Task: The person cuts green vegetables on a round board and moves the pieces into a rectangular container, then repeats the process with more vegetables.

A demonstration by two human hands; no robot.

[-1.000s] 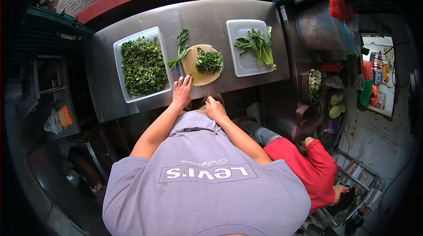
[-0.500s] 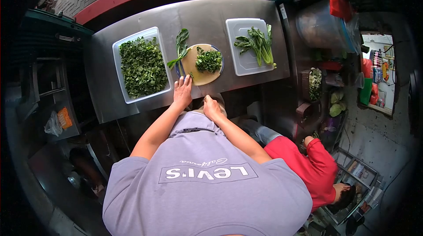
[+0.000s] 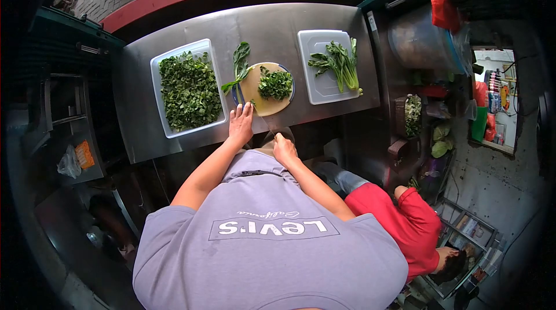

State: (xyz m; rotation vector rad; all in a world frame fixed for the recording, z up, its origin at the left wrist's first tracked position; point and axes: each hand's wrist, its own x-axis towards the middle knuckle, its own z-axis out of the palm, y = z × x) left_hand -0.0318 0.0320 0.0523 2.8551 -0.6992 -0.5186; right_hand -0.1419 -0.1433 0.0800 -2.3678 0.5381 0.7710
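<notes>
My left hand [image 3: 240, 125] lies at the near edge of the metal table with its fingers stretched out, the fingertips by the lower left rim of a round cutting board [image 3: 250, 87]. Closed around a handle, my right hand [image 3: 284, 149] is in front of my waist, just off the table edge. A thin knife blade [image 3: 269, 126], seen nearly edge-on, points from it towards the board. Chopped greens [image 3: 275, 83] form a pile on the board's right half. Leafy stalks [image 3: 238, 67] lie along its left side.
A white tray [image 3: 153, 72] full of chopped leaves stands left on the metal table [image 3: 266, 23]. Right of the board, a bunch of greens [image 3: 341, 67] rests on a pale plastic lid [image 3: 310, 43]. A person in red [image 3: 394, 223] is bent low at my right.
The view has tilted slightly, so the table sits lower in it. My right hand has turned a little and the blade shows more. My left hand stays by the board.
</notes>
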